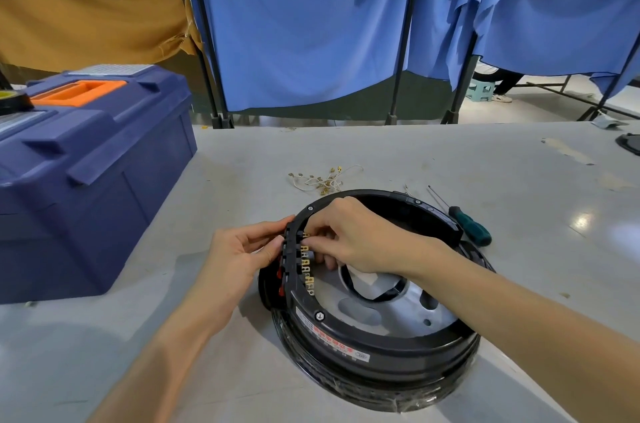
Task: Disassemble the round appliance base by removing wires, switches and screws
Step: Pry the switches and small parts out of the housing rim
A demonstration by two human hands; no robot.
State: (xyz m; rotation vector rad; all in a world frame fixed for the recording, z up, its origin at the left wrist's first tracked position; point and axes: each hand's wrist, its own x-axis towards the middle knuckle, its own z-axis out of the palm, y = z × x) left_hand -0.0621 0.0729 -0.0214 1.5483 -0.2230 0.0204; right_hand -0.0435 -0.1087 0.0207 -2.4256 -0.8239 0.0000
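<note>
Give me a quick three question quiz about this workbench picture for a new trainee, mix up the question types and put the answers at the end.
1. True or false: the green-handled screwdriver lies untouched on the grey table, beside the round black appliance base.
2. The loose bundle of pale wires with brass ends lies: A) on the table beyond the base; B) in the left hand; C) inside the base.
3. Fill in: the right hand pinches at the row of brass switch terminals on the rim's ____ side; the left hand holds the outer side.
Key: 1 true; 2 A; 3 inner.
</note>
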